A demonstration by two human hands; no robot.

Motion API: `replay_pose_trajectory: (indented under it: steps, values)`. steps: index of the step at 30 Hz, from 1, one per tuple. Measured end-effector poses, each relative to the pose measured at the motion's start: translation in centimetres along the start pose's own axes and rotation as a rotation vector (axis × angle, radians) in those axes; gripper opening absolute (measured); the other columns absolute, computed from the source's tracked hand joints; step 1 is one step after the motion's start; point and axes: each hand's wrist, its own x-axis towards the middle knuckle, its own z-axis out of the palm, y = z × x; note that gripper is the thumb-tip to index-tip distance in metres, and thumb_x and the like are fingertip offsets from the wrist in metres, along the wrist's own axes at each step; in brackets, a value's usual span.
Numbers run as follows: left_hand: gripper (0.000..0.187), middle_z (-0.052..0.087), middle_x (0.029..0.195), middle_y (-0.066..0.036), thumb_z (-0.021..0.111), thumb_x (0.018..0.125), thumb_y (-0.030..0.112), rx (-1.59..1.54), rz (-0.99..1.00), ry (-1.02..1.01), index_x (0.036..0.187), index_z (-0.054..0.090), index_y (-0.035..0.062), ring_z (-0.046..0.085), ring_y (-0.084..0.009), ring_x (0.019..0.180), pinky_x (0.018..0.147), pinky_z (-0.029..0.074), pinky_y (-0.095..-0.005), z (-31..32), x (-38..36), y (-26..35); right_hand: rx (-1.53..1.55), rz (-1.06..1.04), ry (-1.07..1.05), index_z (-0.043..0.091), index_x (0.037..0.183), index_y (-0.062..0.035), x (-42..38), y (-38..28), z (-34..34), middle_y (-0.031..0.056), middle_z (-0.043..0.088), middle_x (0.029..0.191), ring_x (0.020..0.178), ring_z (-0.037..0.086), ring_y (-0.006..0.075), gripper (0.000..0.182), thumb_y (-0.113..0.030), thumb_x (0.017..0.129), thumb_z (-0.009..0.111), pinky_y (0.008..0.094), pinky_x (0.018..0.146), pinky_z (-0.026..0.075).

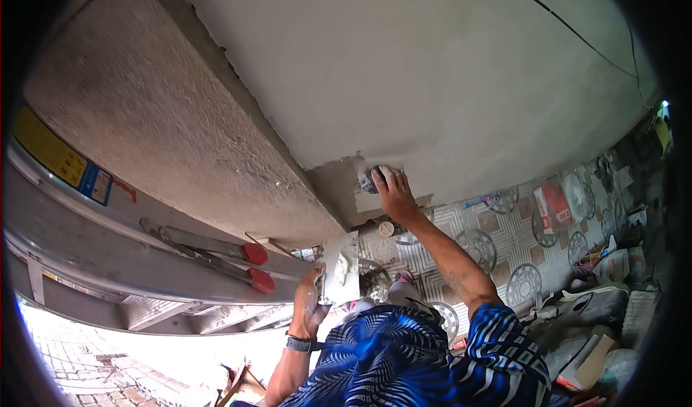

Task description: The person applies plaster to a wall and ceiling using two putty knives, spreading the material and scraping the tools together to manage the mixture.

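My right hand (393, 191) is closed round the dark handle of a trowel (367, 182), pressed to the grey plastered wall (447, 82) near its lower edge. A darker, rougher patch (335, 183) of wall lies just left of the trowel. Lower down, my left hand (310, 302), smeared with white and wearing a dark wristband, grips a flat plate (351, 252) by its left side. White paste (342, 266) lies on the plate.
A metal ladder (144, 263) with red-tipped arms (256, 253) runs along the left, beside a rough beam (166, 104). Patterned floor tiles (476, 248), a red-and-white bag (553, 209) and piled items (591, 313) are at the right. A dark cable (569, 26) crosses the upper right.
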Motion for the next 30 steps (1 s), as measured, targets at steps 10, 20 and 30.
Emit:
replay_pose_trajectory:
  steps: [10, 20, 30]
  values:
    - [0.03, 0.065, 0.111, -0.01, 0.049, 0.098, 0.015, -0.048, 0.078, -0.115, 0.123, 0.055, -0.0001, 0.067, -0.0203, 0.098, 0.087, 0.056, -0.0334, 0.3, 1.6, 1.0, 1.687, 0.994, 0.062, 0.06, 0.114, 0.0001, -1.8, -5.0, -11.1, -0.0017, 0.059, 0.097, 0.087, 0.052, 0.0079, 0.021, -0.008, 0.095, 0.058, 0.0251, 0.082, 0.041]
    - [0.032, 0.065, 0.116, -0.018, 0.046, 0.101, 0.016, -0.12, 0.021, -0.258, 0.124, 0.049, -0.0056, 0.07, -0.027, 0.098, 0.083, 0.061, -0.0378, 3.9, 2.8, 1.6, 0.891, 0.218, 0.037, 0.058, 0.127, 0.0014, 1.7, -10.4, -20.5, 0.0184, 0.066, 0.111, 0.092, 0.065, 0.0263, 0.036, -0.012, 0.094, 0.057, 0.0382, 0.082, 0.051]
    - [0.032, 0.066, 0.111, -0.016, 0.048, 0.098, 0.02, 0.046, 0.167, -0.376, 0.121, 0.056, -0.0021, 0.067, -0.025, 0.095, 0.09, 0.055, -0.0366, 5.9, 1.5, 2.6, 0.708, -0.349, -0.052, 0.053, 0.131, -0.0057, 1.5, -11.6, -20.5, 0.0188, 0.057, 0.137, 0.129, 0.055, 0.0338, 0.061, 0.002, 0.072, 0.067, 0.0539, 0.111, 0.039]
